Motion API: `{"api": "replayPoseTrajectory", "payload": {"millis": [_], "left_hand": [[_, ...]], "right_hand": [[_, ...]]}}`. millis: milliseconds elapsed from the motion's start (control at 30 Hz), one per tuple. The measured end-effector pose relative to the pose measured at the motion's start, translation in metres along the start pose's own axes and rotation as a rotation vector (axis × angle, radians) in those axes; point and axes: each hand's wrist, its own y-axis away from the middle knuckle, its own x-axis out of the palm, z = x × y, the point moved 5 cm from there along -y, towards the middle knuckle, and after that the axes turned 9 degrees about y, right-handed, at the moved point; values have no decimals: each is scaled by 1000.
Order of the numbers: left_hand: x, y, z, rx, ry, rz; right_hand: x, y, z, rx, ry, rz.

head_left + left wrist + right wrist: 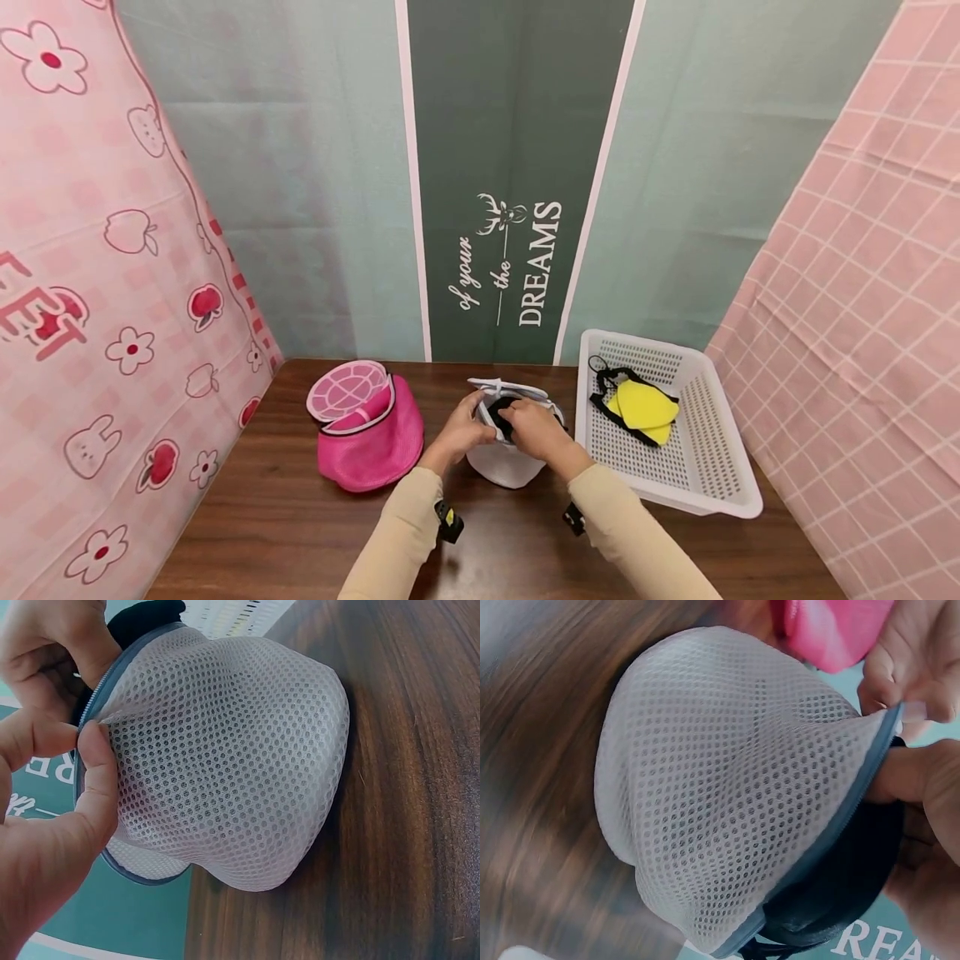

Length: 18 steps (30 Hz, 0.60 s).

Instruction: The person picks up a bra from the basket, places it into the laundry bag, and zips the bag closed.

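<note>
A white mesh laundry bag (506, 467) with a grey zipped rim stands on the table, its mouth facing up. My left hand (461, 432) pinches the rim between thumb and finger, as the left wrist view shows close up. At the bag's mouth my right hand (538, 429) grips a black cloth piece (840, 877), partly inside the bag. Thin dark straps hang at the cloth's lower end in the right wrist view. The right fingertips are partly hidden behind the rim and the cloth.
A pink mesh bag (375, 450) with its round lid tilted up stands on the left of the brown table (255, 500). To the right, a white plastic basket (712, 433) holds a yellow cloth piece (645, 406) with black trim. Curtains surround the table.
</note>
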Motion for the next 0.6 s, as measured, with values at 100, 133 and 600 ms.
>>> {"api": "replayPoseTrajectory", "payload": {"millis": [100, 133, 600], "left_hand": [[0, 1, -1, -2, 3, 8], [1, 1, -1, -3, 4, 10], [2, 9, -14, -31, 28, 11]], "right_hand": [[3, 0, -3, -5, -120, 36], [4, 0, -3, -8, -156, 43], [10, -2, -8, 59, -386, 169]]}}
